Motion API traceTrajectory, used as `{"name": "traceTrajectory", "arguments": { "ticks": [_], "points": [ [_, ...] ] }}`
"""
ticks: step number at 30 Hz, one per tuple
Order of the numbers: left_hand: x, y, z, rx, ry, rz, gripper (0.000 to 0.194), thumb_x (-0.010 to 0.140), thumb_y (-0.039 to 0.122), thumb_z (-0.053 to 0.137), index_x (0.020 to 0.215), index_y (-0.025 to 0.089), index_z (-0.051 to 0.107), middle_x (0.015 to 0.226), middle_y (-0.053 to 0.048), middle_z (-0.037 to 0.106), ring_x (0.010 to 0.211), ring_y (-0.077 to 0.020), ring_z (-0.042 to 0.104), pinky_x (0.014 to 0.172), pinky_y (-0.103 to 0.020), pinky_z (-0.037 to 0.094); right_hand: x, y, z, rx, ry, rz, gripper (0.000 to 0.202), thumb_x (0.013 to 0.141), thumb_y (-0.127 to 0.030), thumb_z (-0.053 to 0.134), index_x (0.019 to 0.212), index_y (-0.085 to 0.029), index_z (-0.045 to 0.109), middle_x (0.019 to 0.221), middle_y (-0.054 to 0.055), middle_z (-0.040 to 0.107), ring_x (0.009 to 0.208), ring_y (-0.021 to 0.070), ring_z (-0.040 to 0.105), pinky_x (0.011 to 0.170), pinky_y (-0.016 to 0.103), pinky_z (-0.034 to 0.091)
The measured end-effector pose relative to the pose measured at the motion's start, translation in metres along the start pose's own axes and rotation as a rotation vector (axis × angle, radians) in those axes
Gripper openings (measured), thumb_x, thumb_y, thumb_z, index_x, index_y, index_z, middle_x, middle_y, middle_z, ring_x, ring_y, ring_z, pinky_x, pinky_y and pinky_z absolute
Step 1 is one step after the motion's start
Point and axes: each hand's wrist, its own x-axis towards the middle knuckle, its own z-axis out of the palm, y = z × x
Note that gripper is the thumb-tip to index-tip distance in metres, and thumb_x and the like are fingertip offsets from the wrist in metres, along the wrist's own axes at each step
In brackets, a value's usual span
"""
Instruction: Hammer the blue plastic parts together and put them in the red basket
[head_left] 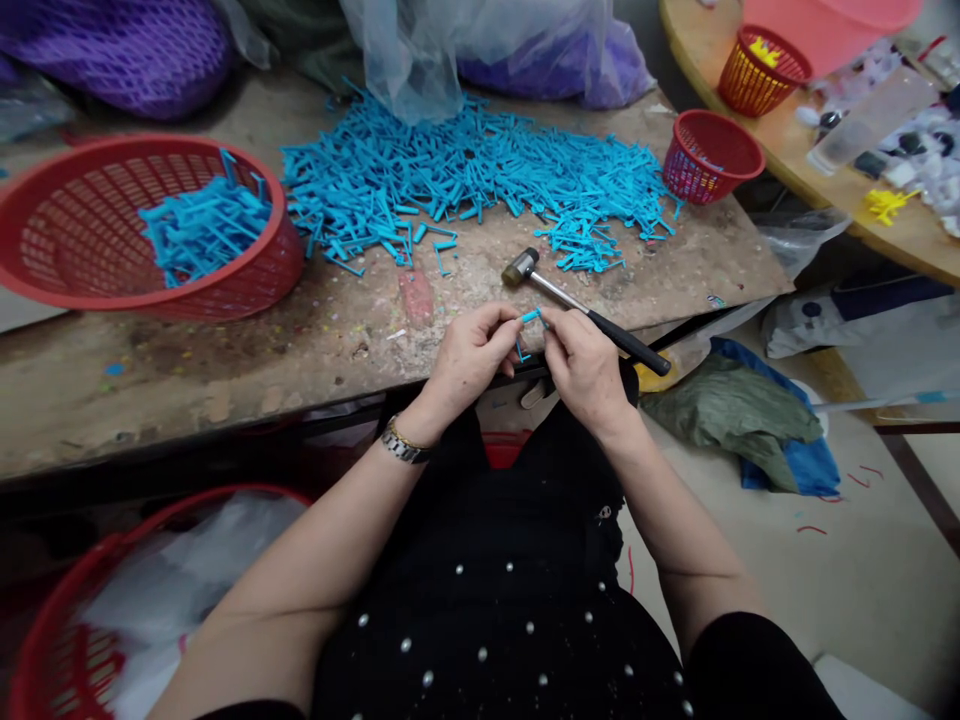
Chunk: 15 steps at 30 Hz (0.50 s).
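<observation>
Between my two hands, just over the table's front edge, is a small blue plastic piece (531, 315). My left hand (474, 352) pinches one end of it between thumb and forefinger. A second thin blue part (523, 353) hangs below those fingers. The fingers of my right hand (587, 362) are closed at the other end of the piece, and their tips partly hide it. A hammer (559, 292) with a black grip lies just behind my right hand, its head toward the left. A wide heap of similar blue plastic pieces (480, 165) covers the back of the table.
A large red basket (45, 235) with blue pieces stands at the left, and a small red basket (712, 150) at the right corner. Plastic bags (525, 40) lie behind the heap. A round table (697, 60) adjoins at the right. Below left sits a red-rimmed basket (82, 590).
</observation>
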Motion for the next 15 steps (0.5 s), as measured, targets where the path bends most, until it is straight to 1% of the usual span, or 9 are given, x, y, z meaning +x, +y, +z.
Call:
{"name": "traceTrajectory", "arguments": {
  "ticks": [6,11,15],
  "points": [
    [-0.0017,0.0005,0.0017,0.052,0.023,-0.003,0.011,0.091,0.021,0.060,0.081,0.018,0.064,0.058,0.004,0.061,0.043,-0.0065,0.058,0.045,-0.016,0.044,-0.0009,-0.0015,0.0044,-0.007,0.031,-0.011,0.029,0.099,-0.015,0.042,0.114,-0.019,0.067,0.099,0.009,0.070,0.096,0.0224,0.066,0.087,0.038,0.056],
    [-0.0029,0.0015,0.0019,0.080,0.013,0.011,0.012,0.091,0.018,0.057,0.080,0.018,0.063,0.057,0.005,0.061,0.043,-0.0057,0.057,0.045,-0.015,0.043,-0.0017,-0.0001,0.0063,-0.006,0.029,-0.044,0.030,0.099,-0.014,0.041,0.114,-0.014,0.067,0.099,0.013,0.071,0.096,0.0248,0.067,0.086,0.041,0.056],
    [-0.0026,0.0030,0.0012,0.068,-0.001,0.013,0.014,0.091,0.020,0.057,0.078,0.018,0.062,0.056,0.004,0.060,0.042,-0.0060,0.056,0.045,-0.015,0.043,-0.0009,0.0010,0.0056,0.016,0.023,-0.047,0.029,0.099,-0.014,0.042,0.115,-0.017,0.066,0.100,0.010,0.071,0.096,0.0228,0.067,0.087,0.039,0.056]
  ]
}}
